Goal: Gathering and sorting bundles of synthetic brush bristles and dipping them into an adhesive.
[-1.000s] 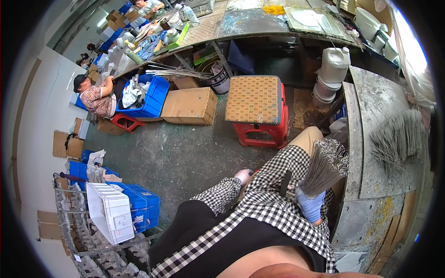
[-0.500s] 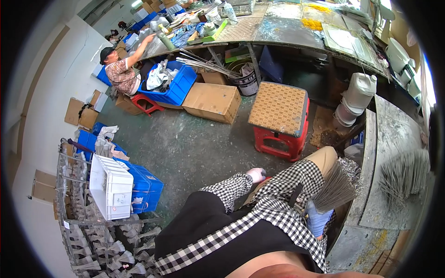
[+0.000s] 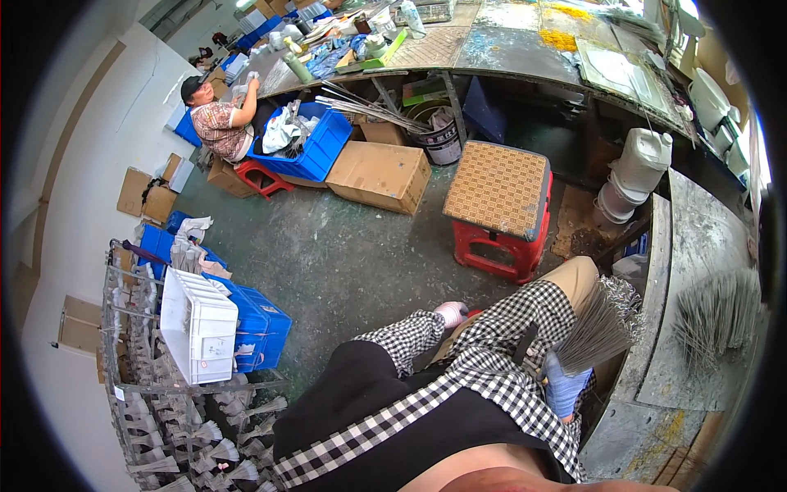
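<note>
One bundle of thin grey wires point(image 3: 594, 334) in the right hand point(image 3: 566, 389), above the lap, just beside the left edge of the right-hand worktop point(image 3: 703, 225). Blue-gloved and closed around the lower end, with wires fanning out above and silvery looped tips leaning toward that edge. Left hand point(image 3: 451, 312) far out along a checked sleeve point(image 3: 406, 332), in a pale pinkish glove, close to the tan trousers point(image 3: 574, 283); cannot tell how far open, or whether holding anything.

On the right-hand worktop, toward the right edge, a second bundle of wires, loose and spread point(image 3: 715, 313); near the close end, a yellow stain point(image 3: 668, 433). By the far left corner, a white jug point(image 3: 643, 157) on top of a white tub point(image 3: 615, 201).

Ahead, a red stool with a brown patterned top point(image 3: 498, 184), near the front edge of the long worktop point(image 3: 512, 51). Left of the stool, a cardboard box point(image 3: 377, 174) next to a blue crate point(image 3: 320, 143) full of pale cloth and other bits. Under the front edge, a bucket point(image 3: 444, 146) with thin rods point(image 3: 369, 108) reaching over toward the crate. Along the same edge, a green-sided box point(image 3: 385, 54); toward the right end, a white sheet point(image 3: 613, 70).

At the left end, a seated co-worker point(image 3: 221, 127), hands raised around something pale, too small to tell. Lower left, a metal rack point(image 3: 176, 390) of pale fan-shaped pieces point(image 3: 215, 455), with a tilted white crate point(image 3: 198, 328) near the far right corner.
</note>
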Action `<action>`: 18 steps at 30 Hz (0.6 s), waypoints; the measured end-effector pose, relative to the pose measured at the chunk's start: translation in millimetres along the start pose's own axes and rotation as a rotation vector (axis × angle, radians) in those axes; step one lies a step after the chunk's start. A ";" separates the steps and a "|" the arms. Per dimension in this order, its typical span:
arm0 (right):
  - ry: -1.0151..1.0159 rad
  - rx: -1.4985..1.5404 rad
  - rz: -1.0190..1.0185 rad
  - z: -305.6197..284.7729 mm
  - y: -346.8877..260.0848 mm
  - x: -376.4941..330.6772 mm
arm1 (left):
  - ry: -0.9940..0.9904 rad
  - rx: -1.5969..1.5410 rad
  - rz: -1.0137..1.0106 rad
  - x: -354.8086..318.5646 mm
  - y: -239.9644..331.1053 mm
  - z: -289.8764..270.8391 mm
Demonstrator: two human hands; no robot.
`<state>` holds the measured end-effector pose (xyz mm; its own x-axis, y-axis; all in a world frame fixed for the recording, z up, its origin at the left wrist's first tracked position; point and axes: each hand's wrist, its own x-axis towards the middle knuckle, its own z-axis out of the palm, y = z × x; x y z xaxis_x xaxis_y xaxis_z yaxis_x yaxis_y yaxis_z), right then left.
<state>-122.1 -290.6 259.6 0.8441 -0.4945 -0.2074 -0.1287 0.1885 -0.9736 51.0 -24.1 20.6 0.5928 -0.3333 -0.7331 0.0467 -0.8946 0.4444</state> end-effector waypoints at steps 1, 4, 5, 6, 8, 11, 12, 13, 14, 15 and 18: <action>-0.006 0.002 0.000 2.6 -2.0 0.9 | 0.040 -0.017 0.032 2.8 -1.8 -2.3; -0.014 -0.001 -0.101 5.4 -6.9 1.2 | 0.269 -0.276 0.190 20.5 -5.7 -7.2; -0.008 0.054 -0.059 2.4 -6.2 0.8 | 0.333 -0.359 0.204 22.1 12.9 -15.0; 0.011 0.114 -0.018 -2.3 -3.9 -0.2 | 0.387 -0.434 0.222 18.8 42.2 -28.7; 0.054 0.039 -0.066 -17.3 16.3 3.7 | 0.322 -0.644 0.419 4.2 93.2 -58.5; 0.032 -0.017 -0.043 -12.5 -12.6 8.9 | -0.153 -1.005 0.749 -65.3 179.3 -106.0; -0.036 -0.001 0.038 -10.4 -25.7 6.4 | -0.342 -1.032 0.869 -88.5 204.7 -116.9; -0.024 -0.064 -0.013 -12.2 -24.4 4.0 | -0.411 -0.898 1.048 -101.0 226.1 -120.8; -0.007 -0.063 -0.014 -12.2 -26.7 0.4 | -0.479 -0.755 1.222 -110.2 246.5 -123.1; -0.037 -0.177 -0.105 -10.0 -29.7 -1.3 | -0.495 -0.745 1.226 -122.1 266.9 -127.8; -0.109 -0.327 -0.225 -6.6 -40.4 2.6 | -0.850 -0.666 1.316 -144.8 312.8 -132.9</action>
<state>-118.2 -305.2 297.8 0.9180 -0.3965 0.0080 -0.0789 -0.2025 -0.9761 86.6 -216.1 334.2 -0.0522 -0.9427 0.3294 0.3464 0.2923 0.8914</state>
